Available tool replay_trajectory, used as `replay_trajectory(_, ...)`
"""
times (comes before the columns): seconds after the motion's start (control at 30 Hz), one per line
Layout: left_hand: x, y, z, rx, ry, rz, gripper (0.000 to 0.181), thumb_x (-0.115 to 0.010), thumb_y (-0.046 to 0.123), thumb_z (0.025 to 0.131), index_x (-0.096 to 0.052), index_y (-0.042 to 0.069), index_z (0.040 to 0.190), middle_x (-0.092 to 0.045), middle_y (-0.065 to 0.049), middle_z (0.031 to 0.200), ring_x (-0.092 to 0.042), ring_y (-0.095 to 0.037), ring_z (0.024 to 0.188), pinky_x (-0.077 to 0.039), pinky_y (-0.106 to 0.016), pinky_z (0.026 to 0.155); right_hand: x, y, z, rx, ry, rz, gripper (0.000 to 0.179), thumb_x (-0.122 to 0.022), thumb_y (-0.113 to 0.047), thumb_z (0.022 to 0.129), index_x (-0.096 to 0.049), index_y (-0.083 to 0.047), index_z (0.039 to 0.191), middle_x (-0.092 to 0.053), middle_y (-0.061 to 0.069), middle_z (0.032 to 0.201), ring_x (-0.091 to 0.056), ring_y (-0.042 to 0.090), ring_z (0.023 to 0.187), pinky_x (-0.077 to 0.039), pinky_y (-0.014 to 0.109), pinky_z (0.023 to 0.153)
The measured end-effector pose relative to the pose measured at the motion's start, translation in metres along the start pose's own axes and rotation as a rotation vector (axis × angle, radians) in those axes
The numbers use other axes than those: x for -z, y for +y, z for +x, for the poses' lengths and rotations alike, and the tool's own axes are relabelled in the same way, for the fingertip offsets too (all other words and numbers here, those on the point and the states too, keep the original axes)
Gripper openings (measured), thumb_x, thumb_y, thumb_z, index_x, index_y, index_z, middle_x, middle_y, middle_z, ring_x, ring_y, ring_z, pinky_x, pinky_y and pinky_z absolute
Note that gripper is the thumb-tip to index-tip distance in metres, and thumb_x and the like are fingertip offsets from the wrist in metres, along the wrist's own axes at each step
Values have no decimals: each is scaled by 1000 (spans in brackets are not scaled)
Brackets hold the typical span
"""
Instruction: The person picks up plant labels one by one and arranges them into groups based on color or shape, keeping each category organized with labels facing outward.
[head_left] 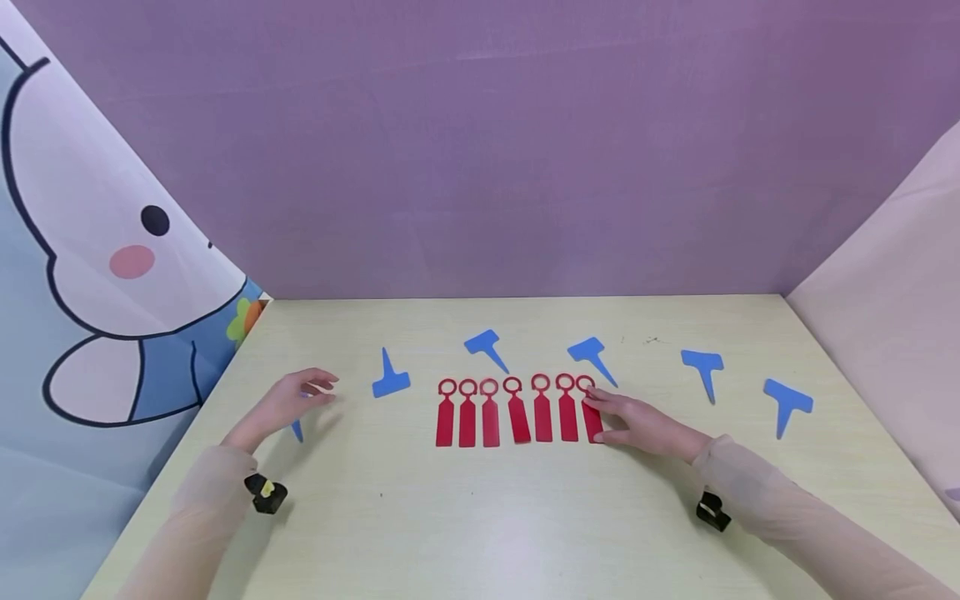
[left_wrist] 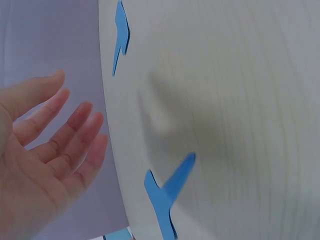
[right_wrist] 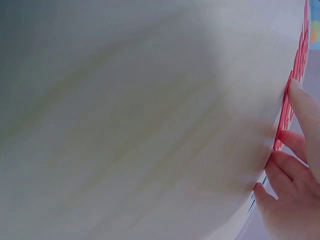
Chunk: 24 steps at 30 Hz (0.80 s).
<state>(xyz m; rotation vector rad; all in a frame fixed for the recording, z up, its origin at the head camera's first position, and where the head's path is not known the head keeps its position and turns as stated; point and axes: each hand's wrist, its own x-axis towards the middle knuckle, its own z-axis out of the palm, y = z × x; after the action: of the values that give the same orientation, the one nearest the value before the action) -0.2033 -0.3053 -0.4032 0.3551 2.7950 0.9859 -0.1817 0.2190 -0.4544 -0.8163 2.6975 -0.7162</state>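
Note:
Several red tags (head_left: 490, 423), each a flat strip with a ring at its top, lie side by side in a row mid-table. My right hand (head_left: 645, 425) rests at the rightmost red tag (head_left: 592, 421), fingertips by its ring and thumb near its lower end. The right wrist view shows the thumb and fingers touching the edge of that red tag (right_wrist: 283, 112), fingers mostly extended. Off to the left, my left hand (head_left: 288, 402) hovers with relaxed fingers, holding nothing. Below it lies a blue T-shaped plant label (head_left: 297, 430), partly hidden by the hand; the left wrist view shows this blue label (left_wrist: 162, 200) too.
More blue T-shaped labels lie apart in an arc behind and beside the row: one left (head_left: 391, 383), two behind (head_left: 483, 342) and two at the right (head_left: 787, 400). A purple backdrop (head_left: 480, 167) rises at the pale table's (head_left: 480, 525) far edge.

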Motion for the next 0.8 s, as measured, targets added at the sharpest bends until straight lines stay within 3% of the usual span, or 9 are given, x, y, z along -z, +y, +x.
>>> replay_trajectory(0.3,12,-18,-12,-8,19,0,34,-59,11,85,-52,-8,112,-54,-26,107,-55,-35,93,-48,-43,77,1,-1,0,6,8,-12,65,-66,-31,78,-42,-3,131,-32,18,139,-29,37,126,-36,45,95)
replay_trajectory(0.6,19,-34,-19,94,18,8,38,-58,19,86,-51,-5,115,-50,-25,117,-44,-43,108,-40,-54,86,2,-2,-1,5,3,6,64,-66,-30,78,-42,-3,131,-31,18,139,-28,38,126,-35,45,96)
replay_trajectory(0.8,21,-43,-22,124,10,11,39,-59,20,85,-52,-5,115,-51,-25,116,-40,-44,111,-38,-56,86,2,-2,-1,-11,-5,10,65,-66,-30,78,-41,-5,132,-31,15,140,-28,35,127,-36,43,96)
